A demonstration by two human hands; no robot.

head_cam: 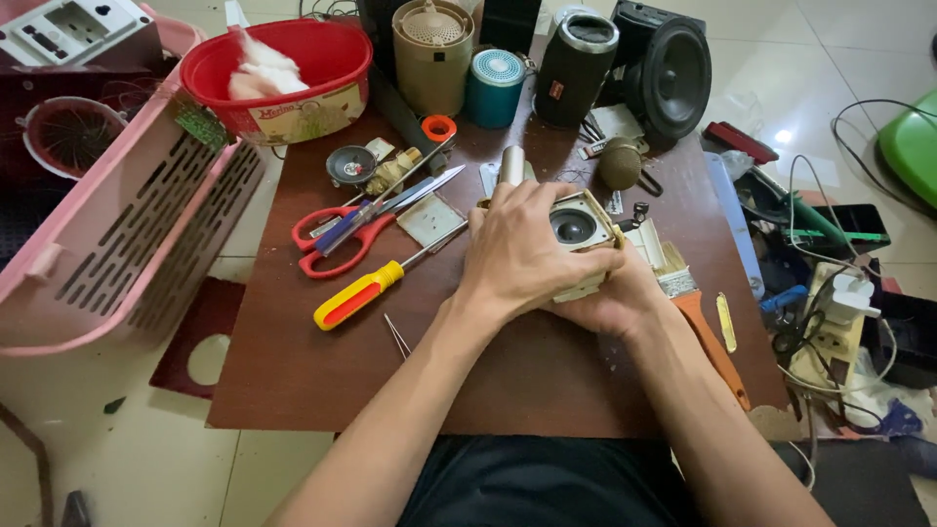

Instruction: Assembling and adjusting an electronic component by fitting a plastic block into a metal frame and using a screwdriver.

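Note:
Both of my hands hold a small cream-coloured speaker box [580,226] with a round dark speaker cone on its face, over the middle of the brown table [322,381]. My left hand [517,256] lies over its top and left side. My right hand [615,298] cups it from below and the right. A silver cylinder [511,164] stands just behind my left hand.
Left of my hands lie red scissors [332,239], a yellow-and-red screwdriver [359,295] and tweezers [396,336]. A paintbrush [698,317] lies at the right. A red bowl [283,73], several speakers [576,68] and a pink crate [127,234] stand behind and left. Cables [830,322] crowd the right floor.

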